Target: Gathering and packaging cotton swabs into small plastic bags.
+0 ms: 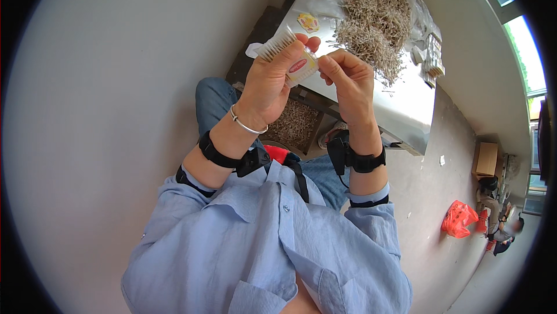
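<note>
My left hand (268, 85) is wrapped round a clear pack of cotton swabs (301, 68) with a yellow and red label, held up over the table's near edge. White swab tips fan out past the thumb on its left side. At the pack's right edge, my right hand (350, 79) is closed, thumb and forefinger pinched together against it. Whether a loose bit of film sits in that pinch is too small to tell. Beyond the hands, a large heap of loose cotton swabs (374, 15) lies on the metal table (413, 118).
A yellow label card (308, 22) and clear plastic bags (325, 4) lie left of the heap. Filled packs (433, 59) are stacked at the table's right edge. Below is a box of swabs (293, 124). Right, a red bag (460, 219), a cardboard box (486, 159) and a seated person (498, 221).
</note>
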Motion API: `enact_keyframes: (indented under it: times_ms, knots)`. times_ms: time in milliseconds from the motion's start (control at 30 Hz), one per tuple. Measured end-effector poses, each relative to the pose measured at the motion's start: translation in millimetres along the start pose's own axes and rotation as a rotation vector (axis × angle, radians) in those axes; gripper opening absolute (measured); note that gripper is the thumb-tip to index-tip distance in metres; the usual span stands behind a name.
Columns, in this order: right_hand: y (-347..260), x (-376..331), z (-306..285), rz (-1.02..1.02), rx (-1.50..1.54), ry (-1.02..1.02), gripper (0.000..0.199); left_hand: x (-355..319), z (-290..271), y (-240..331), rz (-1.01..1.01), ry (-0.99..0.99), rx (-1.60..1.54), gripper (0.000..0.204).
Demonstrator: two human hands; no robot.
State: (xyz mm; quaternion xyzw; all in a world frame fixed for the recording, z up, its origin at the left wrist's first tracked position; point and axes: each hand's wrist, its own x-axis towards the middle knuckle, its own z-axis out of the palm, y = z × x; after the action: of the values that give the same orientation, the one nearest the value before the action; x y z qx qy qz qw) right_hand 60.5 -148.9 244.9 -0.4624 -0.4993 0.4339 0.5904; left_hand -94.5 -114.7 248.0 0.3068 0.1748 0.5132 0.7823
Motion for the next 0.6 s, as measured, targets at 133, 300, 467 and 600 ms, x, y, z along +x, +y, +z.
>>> enact_keyframes:
  times_ms: [133,300,467,600]
  knots:
    - [-5.0,2.2,-0.9,0.0,-0.131,-0.018,0.014,-2.3,-2.1,3.6,-0.007,0.028,0.019,0.016]
    - [-3.6,4.6,-0.8,-0.14,-0.356,-0.033,0.013,-0.9,-4.3,4.1,-0.052,0.005,0.066,0.017]
    - [1.9,3.6,-2.6,-0.136,-0.362,-0.11,0.009,0.1,-6.7,7.0,-0.097,0.03,-0.003,0.018]
    - [7.1,3.9,-3.5,-0.259,-0.334,-0.09,0.012,4.7,-10.7,11.0,-0.19,0.061,-0.132,0.019]
